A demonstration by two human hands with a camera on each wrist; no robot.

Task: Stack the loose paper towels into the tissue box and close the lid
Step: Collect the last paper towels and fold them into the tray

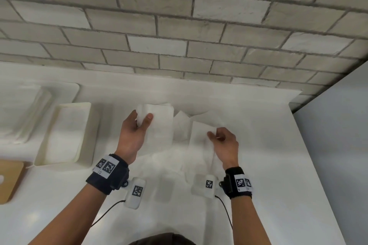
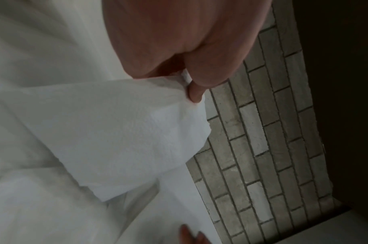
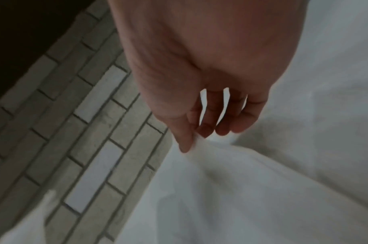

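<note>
Overhead, left hand (image 1: 137,125) pinched one folded paper towel's (image 1: 159,125) top corner, right hand (image 1: 223,141) another's (image 1: 201,137), both lifted above the table (image 1: 258,165); light, limp sheets, best gripped at edges, open tissue box (image 1: 67,135) leftward.

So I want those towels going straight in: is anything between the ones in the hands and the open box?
Nothing visible. The left hand grips a folded paper towel and the right hand pinches another towel. The open tissue box sits to their left, with only bare counter between. Its lid lies behind it.
</note>
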